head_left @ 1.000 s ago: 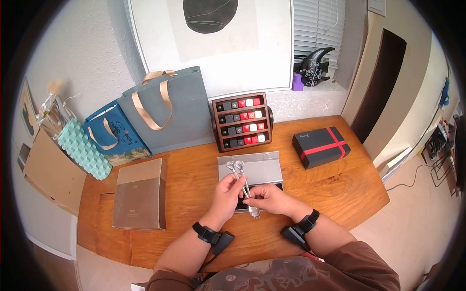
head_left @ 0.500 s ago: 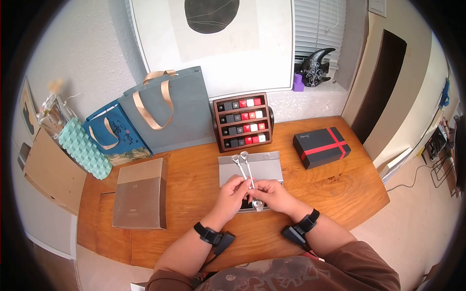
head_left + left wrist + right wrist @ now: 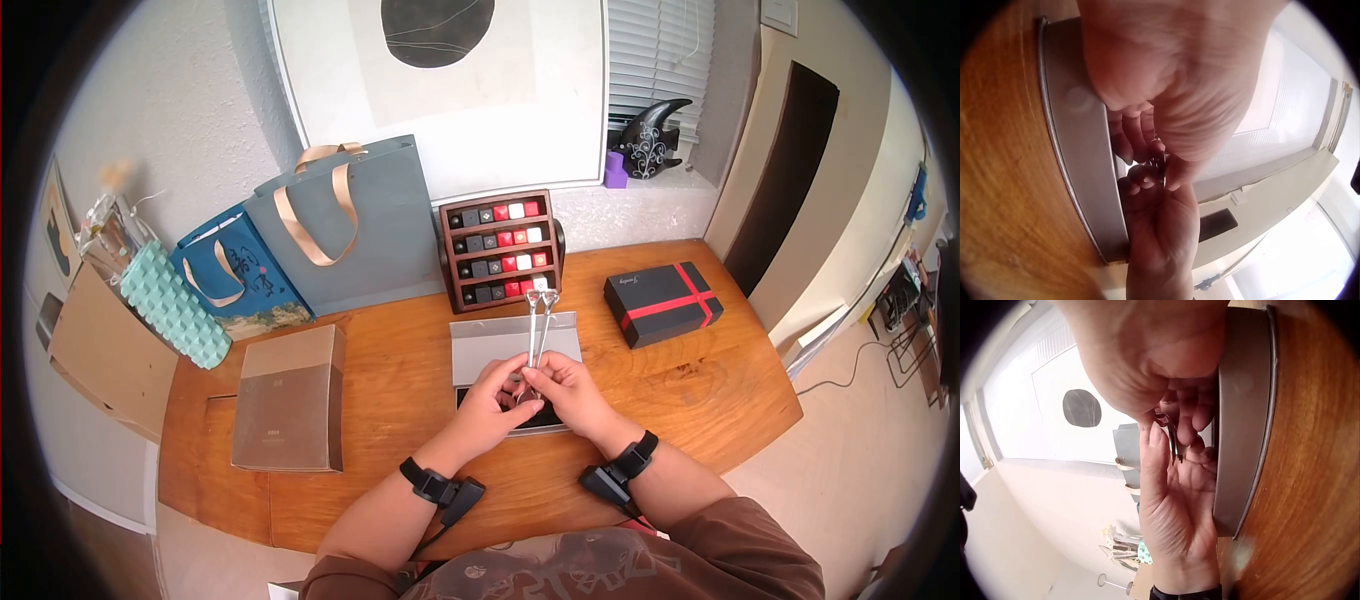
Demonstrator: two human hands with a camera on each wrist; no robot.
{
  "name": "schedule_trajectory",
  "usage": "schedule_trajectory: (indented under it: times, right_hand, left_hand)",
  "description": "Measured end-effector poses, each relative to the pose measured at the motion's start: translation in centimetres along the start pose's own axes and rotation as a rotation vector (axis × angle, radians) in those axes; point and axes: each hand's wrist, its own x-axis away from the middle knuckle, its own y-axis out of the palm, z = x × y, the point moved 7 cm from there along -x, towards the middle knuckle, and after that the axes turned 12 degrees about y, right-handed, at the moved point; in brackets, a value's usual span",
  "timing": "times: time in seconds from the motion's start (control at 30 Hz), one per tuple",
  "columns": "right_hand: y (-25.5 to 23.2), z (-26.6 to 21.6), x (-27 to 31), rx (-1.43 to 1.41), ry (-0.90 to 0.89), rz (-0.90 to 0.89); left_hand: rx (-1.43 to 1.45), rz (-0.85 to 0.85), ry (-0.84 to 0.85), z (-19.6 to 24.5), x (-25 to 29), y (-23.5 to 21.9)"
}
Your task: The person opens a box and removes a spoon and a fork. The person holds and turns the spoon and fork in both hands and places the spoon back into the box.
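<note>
Head view: L hand (image 3: 490, 412) & R hand (image 3: 574, 396) grip metal utensils (image 3: 533, 335) over opened grey box (image 3: 480, 348).

The blue bag (image 3: 268, 285) stands shoulder to shoulder with the tall grey bag (image 3: 385, 235), a mint vase (image 3: 175, 305) on its other flank! Nearer lies a brown box (image 3: 288, 410), the wooden rack (image 3: 495, 200) parades its cubes (image 3: 505, 239), and right sits a black box (image 3: 645, 290) crossed by red ribbon (image 3: 691, 286).
</note>
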Motion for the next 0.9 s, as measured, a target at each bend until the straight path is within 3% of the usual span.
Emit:
schedule_trajectory:
  times: [0.17, 0.6, 0.9]
  right_hand:
    - [0.0, 0.6, 0.0, -0.032, 0.089, -0.034]
    - [-0.2, 0.6, -0.1, -0.007, 0.031, -0.024]
    - [-0.9, 0.1, -0.1, 0.055, -0.03, 0.086]
  left_hand:
    - [0.238, 0.04, -0.1, -0.5, 0.2, 0.3]
    - [0.214, 0.019, -0.157, -0.1, 0.2, 0.1]
    - [0.296, 0.136, -0.164, -0.2, 0.1, -0.6]
